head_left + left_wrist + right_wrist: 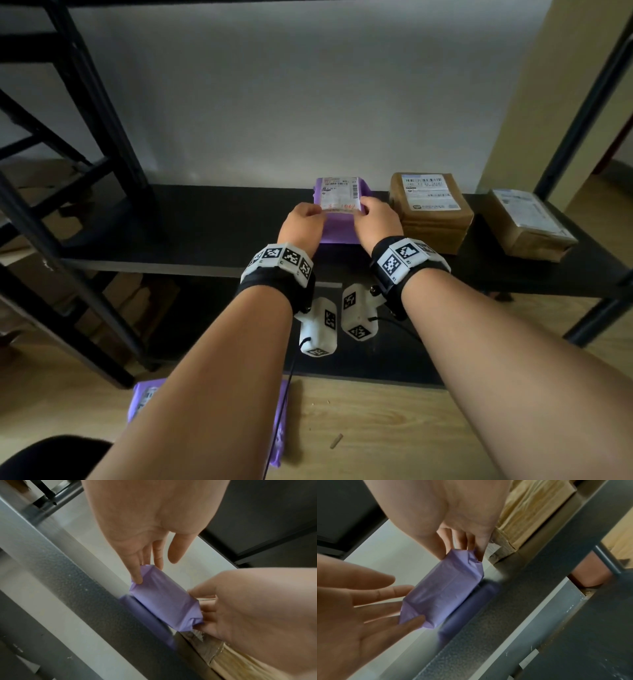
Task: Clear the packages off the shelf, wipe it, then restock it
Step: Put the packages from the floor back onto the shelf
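Observation:
A purple package (pixel 339 233) with a white label lies on the black shelf (pixel 205 233), near its middle, between both my hands. My left hand (pixel 303 222) presses straight fingers (pixel 409 622) against its left end, thumb off the wrap in the wrist views. My right hand (pixel 376 222) grips the right end, thumb and fingers (pixel 471 545) curled round the crumpled wrap. In the left wrist view the purple package (pixel 164 601) rests on the shelf with my left hand (pixel 145 555) at one end and my right hand (pixel 248 608) at the other.
Two brown packages (pixel 431 212) (pixel 534 226) sit on the shelf to the right, the nearer one close beside my right hand. Another purple package (pixel 144 401) lies on the wooden floor under my left forearm. Black uprights (pixel 102 120) (pixel 589 113) flank the shelf; a wall stands behind.

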Motion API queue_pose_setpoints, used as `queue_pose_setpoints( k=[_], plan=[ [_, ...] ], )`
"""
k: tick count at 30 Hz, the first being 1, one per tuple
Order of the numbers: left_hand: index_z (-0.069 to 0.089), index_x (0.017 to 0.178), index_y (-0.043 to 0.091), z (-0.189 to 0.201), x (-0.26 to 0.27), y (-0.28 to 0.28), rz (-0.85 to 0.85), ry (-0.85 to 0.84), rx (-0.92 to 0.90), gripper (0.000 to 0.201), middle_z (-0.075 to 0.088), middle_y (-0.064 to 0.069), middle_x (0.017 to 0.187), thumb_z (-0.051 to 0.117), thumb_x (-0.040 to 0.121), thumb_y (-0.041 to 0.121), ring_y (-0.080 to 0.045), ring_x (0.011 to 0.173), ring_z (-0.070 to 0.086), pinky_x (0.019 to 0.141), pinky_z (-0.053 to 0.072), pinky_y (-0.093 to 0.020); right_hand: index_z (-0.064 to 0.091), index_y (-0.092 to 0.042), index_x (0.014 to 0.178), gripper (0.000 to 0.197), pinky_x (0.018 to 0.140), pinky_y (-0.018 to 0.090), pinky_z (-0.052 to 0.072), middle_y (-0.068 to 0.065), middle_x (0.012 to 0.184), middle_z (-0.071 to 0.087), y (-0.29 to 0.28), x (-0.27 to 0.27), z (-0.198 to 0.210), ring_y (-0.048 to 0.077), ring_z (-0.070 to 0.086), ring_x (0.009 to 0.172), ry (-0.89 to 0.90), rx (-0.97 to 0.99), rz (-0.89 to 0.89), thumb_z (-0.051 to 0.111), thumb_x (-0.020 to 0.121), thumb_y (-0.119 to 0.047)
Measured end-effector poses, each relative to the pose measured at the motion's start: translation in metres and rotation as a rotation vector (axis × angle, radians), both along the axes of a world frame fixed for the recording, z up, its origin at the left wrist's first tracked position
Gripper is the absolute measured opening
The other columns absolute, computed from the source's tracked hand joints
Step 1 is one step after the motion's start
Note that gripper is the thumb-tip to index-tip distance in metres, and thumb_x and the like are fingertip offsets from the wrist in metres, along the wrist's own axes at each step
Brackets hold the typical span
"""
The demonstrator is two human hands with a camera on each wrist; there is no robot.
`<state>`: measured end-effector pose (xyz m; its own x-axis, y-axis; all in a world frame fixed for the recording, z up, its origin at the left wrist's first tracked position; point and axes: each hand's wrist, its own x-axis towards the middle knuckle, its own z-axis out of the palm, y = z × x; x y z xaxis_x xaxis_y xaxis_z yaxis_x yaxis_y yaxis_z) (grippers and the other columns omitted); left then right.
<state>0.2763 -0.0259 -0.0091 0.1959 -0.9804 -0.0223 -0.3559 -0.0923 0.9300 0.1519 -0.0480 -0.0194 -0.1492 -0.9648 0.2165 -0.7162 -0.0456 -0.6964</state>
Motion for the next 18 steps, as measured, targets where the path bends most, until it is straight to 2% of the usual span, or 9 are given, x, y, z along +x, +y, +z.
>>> queue_pose_setpoints(
  k=[2,6,11,13,16,18],
  plan=[
    [0.058,0.124,0.018,0.001,0.0,0.002,-0.008,-0.01,-0.016,0.034,0.059,0.002,0.106,0.047,0.092,0.016,-0.018,0.098,0.058,0.088,0.049,-0.031,0.055,-0.015,0.132,0.035,0.086,0.025,0.043,0.007,0.129,0.061,0.002,0.001,0.0,0.024,0.059,0.115,0.005,-0.008,-0.008,0.041,0.101,-0.022],
    [0.057,0.127,0.018,0.001,0.005,0.016,0.042,-0.008,-0.064,0.039,0.063,0.004,0.109,0.047,0.09,0.013,-0.008,0.084,0.057,0.065,0.043,-0.018,0.05,-0.017,0.137,0.039,0.095,0.029,0.046,0.008,0.131,0.055,0.016,0.001,0.001,0.024,0.057,0.117,0.008,-0.059,-0.045,0.047,0.099,-0.022],
    [0.057,0.129,0.017,-0.007,0.025,0.05,0.15,-0.106,-0.09,0.041,0.061,0.0,0.127,0.049,0.089,0.012,-0.018,0.111,0.058,0.082,0.041,-0.023,0.059,-0.015,0.121,0.028,0.09,0.029,0.053,0.007,0.124,0.055,0.051,0.007,0.001,0.022,0.057,0.112,0.021,-0.221,-0.098,0.054,0.093,-0.016],
    [0.059,0.126,0.019,-0.018,0.035,0.066,0.205,-0.156,-0.077,0.041,0.061,0.0,0.127,0.047,0.088,0.009,-0.021,0.112,0.059,0.084,0.045,-0.025,0.06,-0.014,0.114,0.023,0.086,0.029,0.054,0.007,0.121,0.056,0.068,0.015,-0.004,0.022,0.059,0.109,0.026,-0.253,-0.063,0.054,0.092,-0.014],
    [0.062,0.121,0.021,-0.042,0.052,0.091,0.26,-0.205,-0.038,0.039,0.064,0.001,0.121,0.043,0.09,0.007,-0.019,0.106,0.061,0.079,0.042,-0.023,0.062,-0.014,0.109,0.019,0.078,0.023,0.048,0.006,0.117,0.058,0.094,0.029,-0.019,0.021,0.061,0.103,0.023,-0.241,-0.01,0.054,0.091,-0.012],
    [0.063,0.118,0.022,-0.06,0.067,0.105,0.276,-0.238,0.017,0.038,0.065,-0.001,0.119,0.042,0.091,0.006,-0.021,0.106,0.061,0.077,0.042,-0.024,0.062,-0.014,0.108,0.019,0.075,0.023,0.046,0.005,0.114,0.059,0.106,0.04,-0.035,0.02,0.062,0.099,0.024,-0.203,0.013,0.053,0.091,-0.012]
  ],
)
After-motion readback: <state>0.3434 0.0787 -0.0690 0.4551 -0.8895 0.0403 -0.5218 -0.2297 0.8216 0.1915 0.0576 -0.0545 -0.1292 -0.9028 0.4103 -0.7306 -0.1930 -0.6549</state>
